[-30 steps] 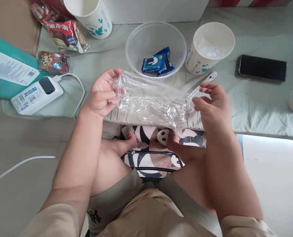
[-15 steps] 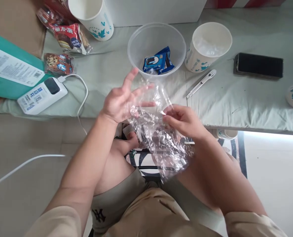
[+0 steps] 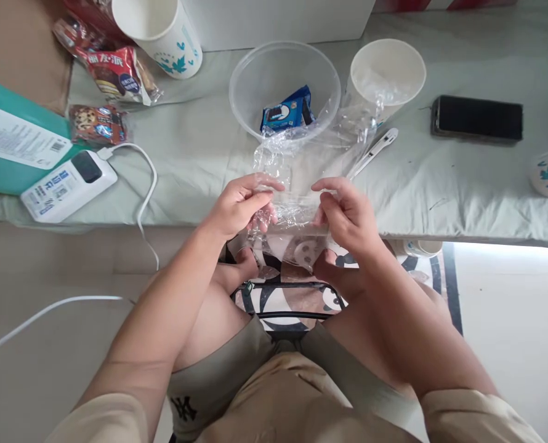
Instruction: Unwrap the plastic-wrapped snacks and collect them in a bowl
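Observation:
Between my hands a crumpled clear plastic bag [image 3: 297,200] is spread over the table's front edge. My left hand [image 3: 249,203] pinches its left side, thumb against the curled fingers. On the other side my right hand [image 3: 348,212] grips it, with the index finger reaching over the film. The far part of the bag lies against a clear plastic bowl [image 3: 241,74] and the foot of a white paper cup [image 3: 387,67]. Blue snack packets [image 3: 286,114] sit inside the bowl. Close to my right hand, a white utility knife [image 3: 375,151] lies partly behind the film.
A black phone [image 3: 477,118] lies at the right. To the left are a white power bank [image 3: 68,184] with a cable, a green container [image 3: 20,135], wrapped snacks [image 3: 117,74] and another paper cup [image 3: 163,43]. A white box [image 3: 278,21] stands at the back.
The bag has swung up from over my lap onto the table edge, toward the bowl and cup. My left hand's spread fingers have closed on it, and my right hand has turned inward.

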`<control>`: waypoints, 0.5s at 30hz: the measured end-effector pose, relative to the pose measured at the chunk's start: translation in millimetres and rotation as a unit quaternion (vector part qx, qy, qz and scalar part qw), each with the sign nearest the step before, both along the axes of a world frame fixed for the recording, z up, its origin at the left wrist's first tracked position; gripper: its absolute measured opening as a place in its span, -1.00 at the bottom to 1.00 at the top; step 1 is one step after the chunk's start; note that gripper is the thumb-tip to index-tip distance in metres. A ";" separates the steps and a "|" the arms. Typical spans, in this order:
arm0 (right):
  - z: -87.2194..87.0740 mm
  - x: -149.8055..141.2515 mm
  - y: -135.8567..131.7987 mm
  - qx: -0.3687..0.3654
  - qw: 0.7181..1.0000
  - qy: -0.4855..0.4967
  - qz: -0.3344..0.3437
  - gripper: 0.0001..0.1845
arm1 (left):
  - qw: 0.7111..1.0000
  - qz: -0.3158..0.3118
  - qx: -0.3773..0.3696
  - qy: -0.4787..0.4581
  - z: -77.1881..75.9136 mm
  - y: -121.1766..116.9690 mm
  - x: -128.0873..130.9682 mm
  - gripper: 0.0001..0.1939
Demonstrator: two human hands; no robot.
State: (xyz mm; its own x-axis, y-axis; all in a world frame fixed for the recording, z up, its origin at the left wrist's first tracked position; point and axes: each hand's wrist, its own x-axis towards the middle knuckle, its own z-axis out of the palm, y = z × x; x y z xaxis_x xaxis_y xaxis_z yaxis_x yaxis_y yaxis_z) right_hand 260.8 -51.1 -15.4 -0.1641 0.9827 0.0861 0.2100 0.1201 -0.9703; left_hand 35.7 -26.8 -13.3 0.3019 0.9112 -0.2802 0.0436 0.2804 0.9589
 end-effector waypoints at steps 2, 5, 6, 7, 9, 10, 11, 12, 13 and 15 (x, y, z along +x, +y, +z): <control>-1.4 0.5 1.3 0.020 0.999 0.042 0.008 -0.80 | 0.999 0.014 0.015 -0.036 -0.7 2.4 -2.7 -0.82; 1.4 2.0 4.0 0.023 0.996 0.080 0.013 -0.75 | 0.996 0.025 0.050 -0.067 -2.3 5.3 -5.1 -0.91; 3.1 3.1 4.8 0.017 0.996 0.086 0.016 -0.76 | 0.995 0.024 0.068 -0.064 -3.2 6.0 -5.7 -0.88; 4.6 4.6 5.6 0.007 0.996 0.089 0.017 -0.79 | 0.994 0.026 0.090 -0.054 -4.3 6.4 -6.2 -0.81; 5.6 8.1 6.5 -0.012 0.995 0.097 0.010 -0.80 | 0.988 0.040 0.150 -0.017 -6.6 6.6 -6.9 -0.67; 4.7 9.6 6.7 -0.023 0.994 0.102 0.006 -0.76 | 0.981 0.055 0.184 0.009 -7.6 6.4 -7.0 -0.62; 2.8 10.9 6.7 -0.034 0.993 0.109 0.001 -0.70 | 0.974 0.072 0.212 0.036 -8.3 6.0 -6.8 -0.61; 0.1 11.7 6.7 -0.042 0.992 0.116 -0.002 -0.63 | 0.967 0.089 0.232 0.062 -8.9 5.5 -6.5 -0.63; -2.9 12.0 6.7 -0.048 0.991 0.121 -0.007 -0.58 | 0.961 0.103 0.243 0.081 -9.3 4.9 -6.0 -0.68; -8.5 11.0 6.9 -0.060 0.991 0.116 -0.023 -0.63 | 0.960 0.113 0.242 0.085 -10.4 3.7 -5.1 -0.81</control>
State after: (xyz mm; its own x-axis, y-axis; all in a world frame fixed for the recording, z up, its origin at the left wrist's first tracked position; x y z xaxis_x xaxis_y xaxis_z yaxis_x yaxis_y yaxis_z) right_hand 271.8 -44.2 -23.9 -0.1082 0.9941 -0.0022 -0.0169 -0.0041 -0.9998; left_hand 30.6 -23.0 -23.8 0.0684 0.9839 0.1649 0.2009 -0.1754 0.9638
